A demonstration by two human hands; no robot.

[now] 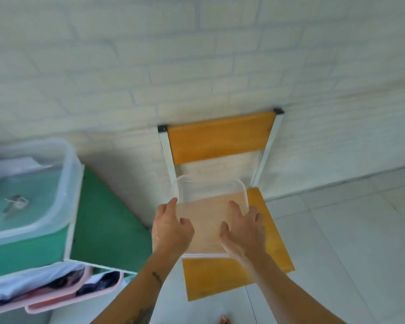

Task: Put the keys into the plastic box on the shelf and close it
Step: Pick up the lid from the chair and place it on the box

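We're at the lid pickup, judging by the layout: keys (15, 203) already sit inside the plastic box (33, 190) on the green shelf (103, 220) at 9 o'clock, box mouth open.

Chair (222, 141): orange wooden seat and backrest, white metal frame, black end caps, against a pale brick-pattern wall at 12.

Box: translucent, rounded corners, thick rim, soft-looking walls. Keys read as small grey metal, blurred.

Lid (208, 206): clear thin plastic, rounded rectangle with raised lip, lying on the chair seat at centre. Left hand (171, 230) on its left edge, right hand (243, 232) on its right edge, fingers (234, 206) spread and curled over it; we can't tell if they're clamped yet.

To do it well: grip both long edges evenly, lift flat, carry to 9 o'clock, align corners with the rim, press around the perimeter. Thin lid will likely flex.
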